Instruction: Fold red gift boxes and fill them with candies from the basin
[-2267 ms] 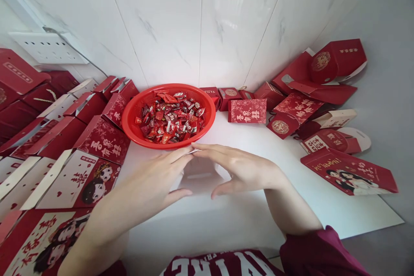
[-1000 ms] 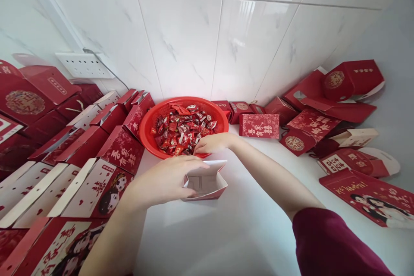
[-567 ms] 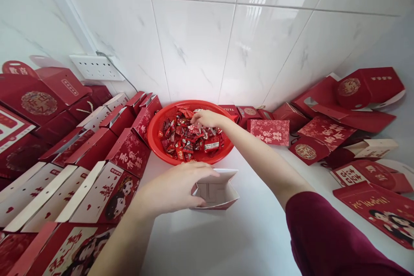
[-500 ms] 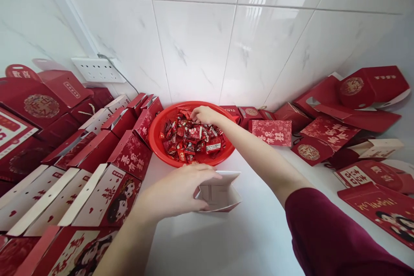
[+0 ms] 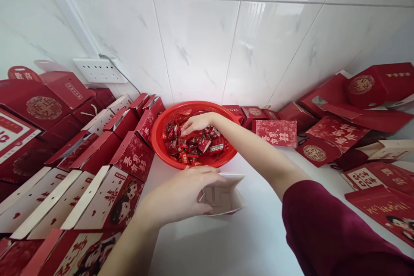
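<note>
My left hand (image 5: 184, 196) grips the left side of a small open paper box (image 5: 223, 198), thumb and fingers on its rim. The box's pale inside faces me, and no contents show in it. Beyond it stands a red plastic basket (image 5: 158, 142) with wrapped candies (image 5: 197, 144), mostly in red wrappers. Over the left part of the pile, my right hand (image 5: 198, 124) touches the candies with its fingers bent down and close together. Whatever the fingertips hold, if anything, is hidden.
Rows of red and white gift boxes (image 5: 106, 142) line the left. More red boxes and flat cartons (image 5: 336, 138) pile up on the right, with a few small ones (image 5: 252, 112) along the tiled wall (image 5: 197, 51). A power strip (image 5: 100, 71) with a cable sits at back left.
My right hand has moved slightly left and toward me over the candies. The left hand still grips the box. The whole view has shifted a little.
</note>
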The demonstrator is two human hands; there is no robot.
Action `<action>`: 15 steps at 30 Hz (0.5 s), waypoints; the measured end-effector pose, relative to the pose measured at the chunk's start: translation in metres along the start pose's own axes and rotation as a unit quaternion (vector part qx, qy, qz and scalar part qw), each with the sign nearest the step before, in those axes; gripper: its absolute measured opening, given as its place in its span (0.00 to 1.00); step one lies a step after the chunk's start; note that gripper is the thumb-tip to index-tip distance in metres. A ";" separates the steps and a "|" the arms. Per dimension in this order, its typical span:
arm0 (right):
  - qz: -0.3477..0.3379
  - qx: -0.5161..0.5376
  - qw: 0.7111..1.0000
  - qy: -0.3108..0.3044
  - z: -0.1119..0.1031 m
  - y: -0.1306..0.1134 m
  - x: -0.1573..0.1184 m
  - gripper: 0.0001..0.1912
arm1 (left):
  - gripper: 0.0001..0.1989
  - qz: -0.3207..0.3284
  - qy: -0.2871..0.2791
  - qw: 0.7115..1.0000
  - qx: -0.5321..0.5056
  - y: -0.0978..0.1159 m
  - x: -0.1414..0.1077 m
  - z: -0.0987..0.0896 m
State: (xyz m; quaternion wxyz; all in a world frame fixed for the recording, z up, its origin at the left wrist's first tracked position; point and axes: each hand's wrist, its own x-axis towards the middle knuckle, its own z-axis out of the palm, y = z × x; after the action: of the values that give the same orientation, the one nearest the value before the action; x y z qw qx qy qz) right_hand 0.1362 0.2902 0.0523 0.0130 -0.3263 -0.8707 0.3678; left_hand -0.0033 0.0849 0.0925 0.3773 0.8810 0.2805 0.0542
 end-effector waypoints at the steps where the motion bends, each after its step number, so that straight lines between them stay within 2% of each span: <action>1: 0.001 -0.002 1.000 -0.016 0.000 -0.004 -0.009 0.12 | 0.21 0.000 -0.001 1.000 0.001 -0.001 0.000 0.000; 4: 0.029 -0.034 0.999 -0.011 0.003 -0.006 -0.035 0.12 | 0.24 0.005 -0.006 1.000 0.006 -0.002 -0.001 0.002; 8: 0.116 -0.124 0.985 0.022 0.020 0.007 -0.062 0.07 | 0.28 0.010 -0.011 1.000 0.004 -0.002 -0.002 0.002; 12: 0.153 -0.154 0.976 0.017 0.032 0.017 -0.075 0.12 | 0.28 -0.001 -0.015 1.000 0.014 -0.002 -0.004 0.001; 15: 0.170 -0.157 0.973 0.014 0.031 0.021 -0.076 0.09 | 0.29 -0.013 -0.013 0.999 0.039 -0.005 -0.004 0.003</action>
State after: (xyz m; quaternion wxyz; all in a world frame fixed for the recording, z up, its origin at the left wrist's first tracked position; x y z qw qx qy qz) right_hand 0.1995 0.2374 0.0329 -0.0887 -0.4729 -0.8489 0.2188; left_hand -0.0081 0.0834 0.0878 0.3470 0.8917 0.2892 0.0266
